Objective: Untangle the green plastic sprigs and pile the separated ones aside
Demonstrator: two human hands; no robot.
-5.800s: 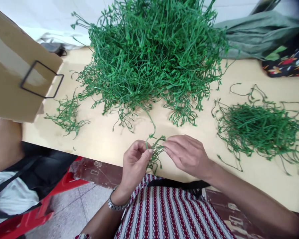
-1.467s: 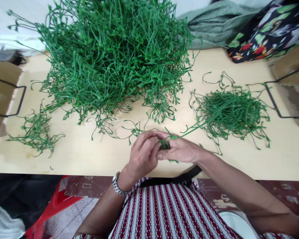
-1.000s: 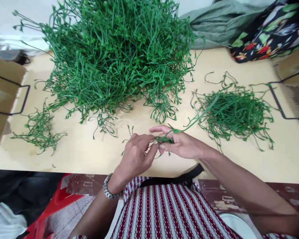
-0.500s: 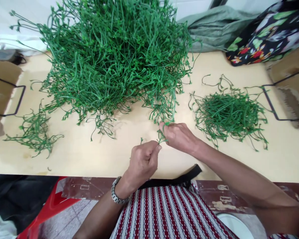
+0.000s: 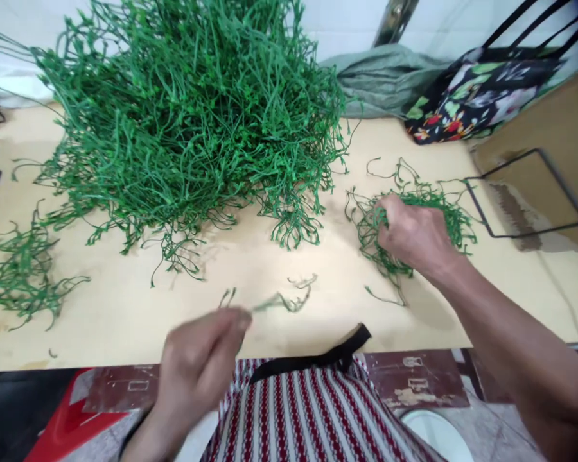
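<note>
My left hand (image 5: 205, 356), blurred by motion, is low at the table's front edge. Its thumb and fingers pinch a thin green plastic-looking stem (image 5: 282, 301) with small branched tips, which sticks out to the right. My right hand (image 5: 414, 234) lies over the small pile of green stems (image 5: 453, 208) on the right. Its fingers are closed, with green stem bits showing at the fingertips; the palm side is hidden. A large heap of the same branched stems (image 5: 187, 122) fills the back of the table.
A smaller loose cluster of stems (image 5: 22, 276) lies at far left. At right stand a cardboard box (image 5: 553, 160) with a black wire frame (image 5: 491, 236) and a floral bag (image 5: 481, 96). Grey-green cloth (image 5: 385, 80) lies behind. A black strap (image 5: 313, 362) crosses the front edge.
My right hand has moved right, from beside my left hand to the right-hand pile. My left hand has moved left and nearer to me with a stem. The view has shifted right.
</note>
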